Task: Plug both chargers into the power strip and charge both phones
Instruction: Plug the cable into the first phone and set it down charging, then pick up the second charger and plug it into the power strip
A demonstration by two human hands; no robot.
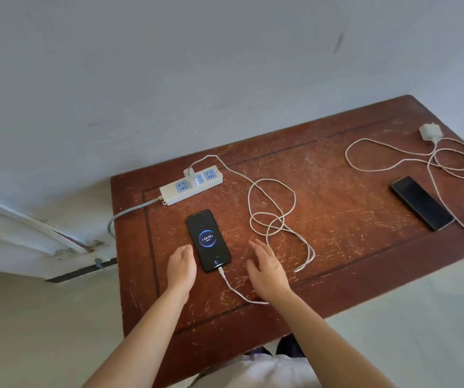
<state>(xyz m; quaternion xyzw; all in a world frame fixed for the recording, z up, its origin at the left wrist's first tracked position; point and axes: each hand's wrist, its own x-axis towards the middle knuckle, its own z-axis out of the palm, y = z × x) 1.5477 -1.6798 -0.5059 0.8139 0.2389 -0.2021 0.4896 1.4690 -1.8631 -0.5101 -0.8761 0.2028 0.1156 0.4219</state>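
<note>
A white power strip point(180, 189) lies at the table's back left with one white charger point(190, 176) plugged into its middle socket. That charger's cable point(272, 219) loops across the table and ends in the bottom of a black phone point(207, 240), whose screen shows a charging ring. My left hand point(181, 268) rests just left of this phone, holding nothing. My right hand point(267, 266) hovers to its right, fingers apart. A second white charger point(430, 131) lies loose at the far right with its coiled cable point(449, 161). A second black phone point(422, 202), screen dark, lies beside that cable.
The worn red-brown wooden table point(337, 225) stands against a pale wall. The strip's grey cord point(130, 212) drops off the left edge toward the floor. A white door frame point(29, 233) is at the left.
</note>
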